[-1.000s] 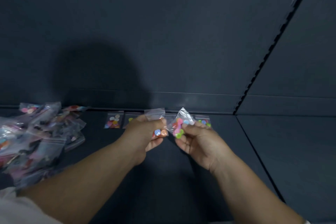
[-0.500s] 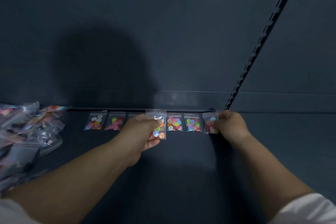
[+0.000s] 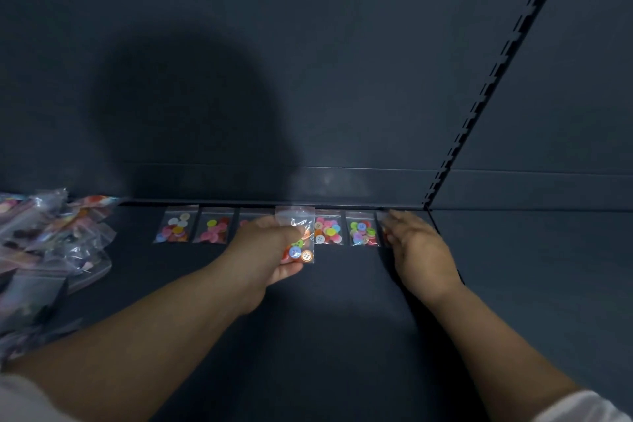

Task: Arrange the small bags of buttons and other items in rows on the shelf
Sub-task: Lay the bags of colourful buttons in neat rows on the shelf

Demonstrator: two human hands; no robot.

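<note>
Small clear bags of coloured buttons lie in a row along the back of the dark shelf: two at the left, one mostly hidden behind my left hand, then two more. My left hand holds another button bag upright just above the row. My right hand rests flat at the row's right end, fingers extended over the last bag, which is mostly hidden.
A loose pile of unsorted bags fills the shelf's left side. A slotted upright rail runs diagonally on the back panel, and a seam splits the shelf just right of my right hand.
My right hand carried its button bag to the right end of the row, set it down and flattened over it. My left hand kept its bag and hardly moved.
</note>
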